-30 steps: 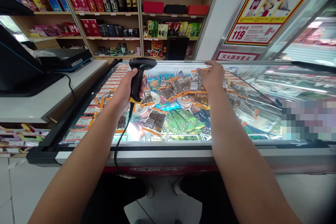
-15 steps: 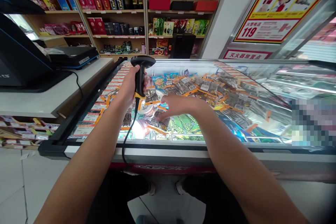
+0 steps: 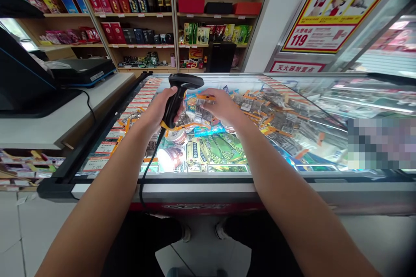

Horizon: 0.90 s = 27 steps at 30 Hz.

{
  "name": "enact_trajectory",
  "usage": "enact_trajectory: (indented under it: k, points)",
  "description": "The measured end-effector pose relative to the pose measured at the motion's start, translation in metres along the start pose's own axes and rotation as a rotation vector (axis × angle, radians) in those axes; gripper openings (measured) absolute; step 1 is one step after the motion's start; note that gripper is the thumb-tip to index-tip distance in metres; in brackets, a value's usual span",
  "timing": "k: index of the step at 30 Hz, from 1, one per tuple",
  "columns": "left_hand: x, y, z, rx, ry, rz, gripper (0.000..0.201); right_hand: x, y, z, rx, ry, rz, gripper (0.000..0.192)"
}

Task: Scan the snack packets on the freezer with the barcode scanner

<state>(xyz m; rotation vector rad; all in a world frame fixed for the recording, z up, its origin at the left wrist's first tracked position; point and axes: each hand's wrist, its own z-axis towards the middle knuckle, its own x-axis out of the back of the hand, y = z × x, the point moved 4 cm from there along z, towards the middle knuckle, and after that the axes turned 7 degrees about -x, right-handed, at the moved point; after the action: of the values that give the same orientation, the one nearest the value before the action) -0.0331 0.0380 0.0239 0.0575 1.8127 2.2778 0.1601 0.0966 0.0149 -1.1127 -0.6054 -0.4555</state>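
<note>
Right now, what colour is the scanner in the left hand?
Mostly black scanner with yellow-orange trim, best seen in the head view.

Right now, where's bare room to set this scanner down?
The white counter has a bare strip between the black device and the freezer's dark frame, crossed by a cable. Inside, packets crowd around the right hand.

The scanner [image 3: 174,106] is black with orange-yellow trim; just right of it, the packet [image 3: 199,113] shows dark contents through clear film, an orange edge and a white label striped with black. Nearer, green packs [image 3: 224,147] carry a pattern of pale green dots. The case's near rim [image 3: 208,188] is pale grey above a dark red front [image 3: 208,208]. At left, price labels [image 3: 105,149] are white banded with orange-red, and the surface [image 3: 42,132] is white. Far right, a poster [image 3: 341,8] pairs yellow and white inside a red border.
</note>
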Motion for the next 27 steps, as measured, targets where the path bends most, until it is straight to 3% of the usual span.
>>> enact_trajectory:
  k: [8, 14, 22, 25, 27]
  points:
    - [-0.005, -0.003, -0.006, 0.085, -0.068, 0.063, 0.036, 0.008, 0.016, 0.012, -0.032, 0.140, -0.022, 0.025]
    - [-0.008, -0.006, -0.007, 0.096, -0.139, 0.119, 0.034, 0.010, 0.020, 0.013, -0.044, 0.140, -0.029, 0.033]
    - [-0.008, 0.000, -0.007, 0.097, -0.063, 0.113, 0.037, 0.012, 0.021, 0.010, -0.076, 0.116, -0.027, 0.023]
    - [-0.003, 0.002, -0.003, 0.050, 0.025, 0.074, 0.034, 0.009, 0.018, 0.004, -0.077, 0.042, -0.202, 0.015]
    - [0.001, 0.002, 0.000, 0.021, 0.084, 0.048, 0.032, 0.005, 0.012, -0.002, -0.040, 0.060, -0.373, 0.012]
